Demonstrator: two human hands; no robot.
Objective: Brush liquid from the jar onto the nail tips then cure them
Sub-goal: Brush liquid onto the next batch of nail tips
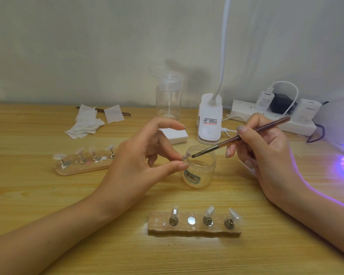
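Both bare forearms reach in from the near corners, left and right. The left hand is lifted with its palm turned to the right. Its thumb and one finger pinch a small pale nail tip on a metal stem, and the index finger arches free above. The right hand holds a thin brown-handled brush like a pen, thumb against curled fingers.

Matt pale-wood desk, grain plain. Clear glossy jar. Smooth, sheeny red-brown brush handle. Before jar: rough bare-wood stand, shiny metal pegs, frosted translucent plastic nail tips. Clear plastic pump bottle.
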